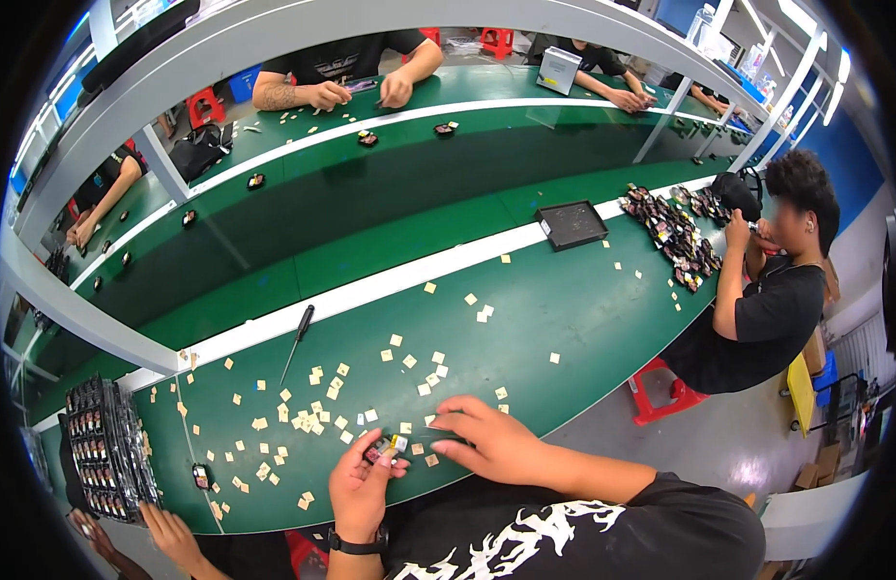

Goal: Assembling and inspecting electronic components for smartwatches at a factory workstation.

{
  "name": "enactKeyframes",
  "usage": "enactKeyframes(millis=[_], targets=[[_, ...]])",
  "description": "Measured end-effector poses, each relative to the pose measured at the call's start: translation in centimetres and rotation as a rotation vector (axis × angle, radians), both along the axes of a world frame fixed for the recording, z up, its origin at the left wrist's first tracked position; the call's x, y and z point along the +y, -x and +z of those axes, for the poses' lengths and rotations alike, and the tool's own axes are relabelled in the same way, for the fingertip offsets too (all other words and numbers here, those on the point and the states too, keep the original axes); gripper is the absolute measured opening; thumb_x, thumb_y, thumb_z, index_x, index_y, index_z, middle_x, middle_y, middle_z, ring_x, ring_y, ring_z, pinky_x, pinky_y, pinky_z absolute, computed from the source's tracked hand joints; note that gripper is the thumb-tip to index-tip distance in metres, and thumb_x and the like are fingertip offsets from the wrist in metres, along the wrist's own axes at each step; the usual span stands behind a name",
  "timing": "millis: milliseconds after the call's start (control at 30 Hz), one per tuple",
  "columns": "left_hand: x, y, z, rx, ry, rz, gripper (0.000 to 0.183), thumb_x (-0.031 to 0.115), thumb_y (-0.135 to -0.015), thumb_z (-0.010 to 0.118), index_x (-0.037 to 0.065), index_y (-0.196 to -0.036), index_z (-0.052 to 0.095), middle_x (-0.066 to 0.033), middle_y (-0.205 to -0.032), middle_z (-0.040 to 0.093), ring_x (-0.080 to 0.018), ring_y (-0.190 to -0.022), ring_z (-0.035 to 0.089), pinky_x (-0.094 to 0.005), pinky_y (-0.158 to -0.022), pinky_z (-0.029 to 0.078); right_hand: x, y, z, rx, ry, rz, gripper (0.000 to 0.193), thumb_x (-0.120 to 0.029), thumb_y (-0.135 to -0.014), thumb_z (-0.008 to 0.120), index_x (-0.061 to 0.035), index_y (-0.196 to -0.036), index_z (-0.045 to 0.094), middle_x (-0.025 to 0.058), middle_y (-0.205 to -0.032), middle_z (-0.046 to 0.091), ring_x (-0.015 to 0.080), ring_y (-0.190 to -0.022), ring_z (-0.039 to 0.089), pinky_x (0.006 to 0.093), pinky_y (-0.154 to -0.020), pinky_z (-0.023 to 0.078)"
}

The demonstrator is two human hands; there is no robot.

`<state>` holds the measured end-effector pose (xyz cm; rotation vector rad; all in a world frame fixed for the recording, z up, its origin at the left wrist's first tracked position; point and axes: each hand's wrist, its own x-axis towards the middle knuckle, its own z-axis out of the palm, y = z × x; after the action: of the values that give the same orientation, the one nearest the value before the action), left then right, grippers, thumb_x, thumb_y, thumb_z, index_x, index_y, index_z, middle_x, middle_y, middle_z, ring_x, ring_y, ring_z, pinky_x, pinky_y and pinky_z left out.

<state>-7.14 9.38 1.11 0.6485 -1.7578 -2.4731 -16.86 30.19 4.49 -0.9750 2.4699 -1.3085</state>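
— What did the hands have?

— The left hand (359, 488) pinched a small dark component (385, 448) between thumb and fingers, just above the near edge of the green worktop (583, 300). The right hand (491, 443) lay beside it, fingers curled, fingertips at the same piece.

— And around them?

— Small tan squares (312, 418) lay scattered over the worktop ahead of both hands. A black-handled screwdriver (298, 340) rested near the white strip at the far edge, and a black tray (572, 224) sat well apart, towards the far right.
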Motion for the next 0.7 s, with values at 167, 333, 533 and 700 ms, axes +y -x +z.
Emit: enactKeyframes(millis=[167,333,533,700], targets=[[0.0,0.3,-0.1,-0.043,-0.058,0.06,0.04,-0.007,-0.099,0.056,-0.011,-0.138,0.05,-0.0165,-0.108,0.066,-0.0239,-0.092,0.073,-0.031,-0.082,0.061,-0.9,-0.7,-0.7,-0.104,-0.048,-0.041,0.017,-0.02,-0.096,0.069,-0.0053,-0.105,0.069,0.0091,-0.102,0.066,0.0252,-0.084,0.067,0.0352,-0.071,0.053],[0.3,0.3,-1.0,0.014,0.028,0.16,0.038,-0.006,-0.1,0.056,-0.009,-0.137,0.051,-0.0135,-0.11,0.065,-0.0251,-0.098,0.072,-0.0317,-0.086,0.061,-3.3,-1.1,-0.9,-0.251,0.042,-0.024,0.014,-0.017,-0.095,0.069,-0.0035,-0.098,0.067,0.015,-0.085,0.064,0.0341,-0.075,0.065,0.0417,-0.067,0.052],[-0.3,1.2,-0.4,0.054,-0.119,0.109,0.038,-0.001,-0.104,0.049,-0.009,-0.141,0.049,-0.0163,-0.124,0.062,-0.0241,-0.108,0.068,-0.0347,-0.094,0.059,-4.2,-1.4,0.1,-0.358,0.05,-0.095,0.008,-0.005,-0.094,0.067,0.0003,-0.1,0.065,0.0135,-0.082,0.065,0.0233,-0.066,0.063,0.0338,-0.061,0.049],[-0.6,0.5,-0.9,0.064,-0.141,0.085,0.04,0.0,-0.104,0.047,-0.007,-0.143,0.048,-0.015,-0.125,0.062,-0.0234,-0.112,0.066,-0.0381,-0.098,0.058,-5.3,-1.4,-0.2,-0.346,-0.026,-0.106,0.013,-0.006,-0.093,0.069,0.0008,-0.099,0.06,0.0147,-0.079,0.068,0.0248,-0.064,0.066,0.0351,-0.059,0.05]])
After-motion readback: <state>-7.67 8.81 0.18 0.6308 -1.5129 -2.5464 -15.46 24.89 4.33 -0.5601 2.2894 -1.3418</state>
